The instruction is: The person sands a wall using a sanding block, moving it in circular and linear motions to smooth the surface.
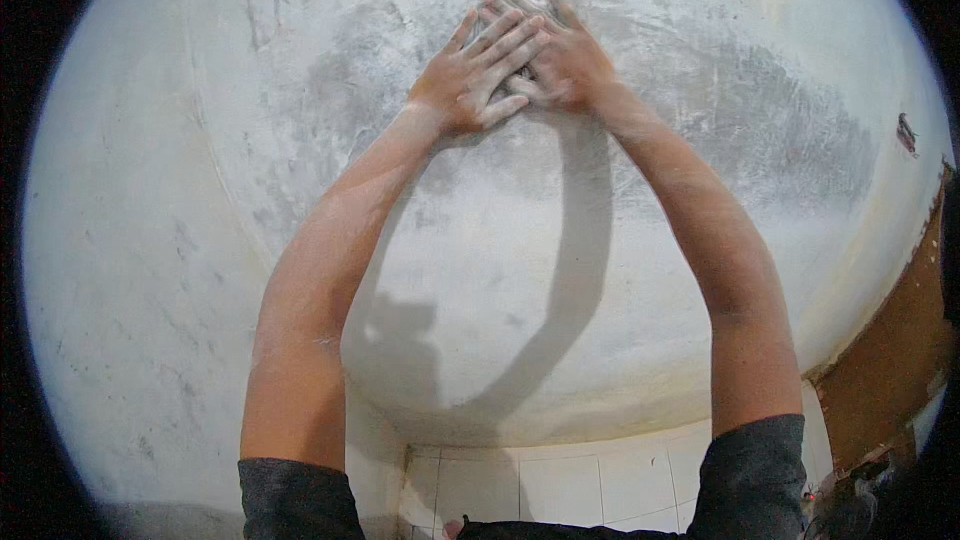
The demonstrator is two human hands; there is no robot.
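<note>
Both arms are raised to a white plastered wall [480, 255] with a rubbed grey patch [757, 105]. My left hand [484, 75] lies across the back of my right hand [566, 64], its fingers and thumb spread and coated with pale dust. Flat against the grey patch, my right hand is partly covered by the left fingers. White dust also marks its fingers. A small dark gap shows between the two hands; whether anything is pressed beneath the right palm is hidden.
At the left, another wall [127, 277] meets this one in a corner. White tiles [559, 480] run below. A brown panel [885, 345] stands at the right, with a small dark fixture [906, 133] on the wall above it. Arm shadows cross the plaster.
</note>
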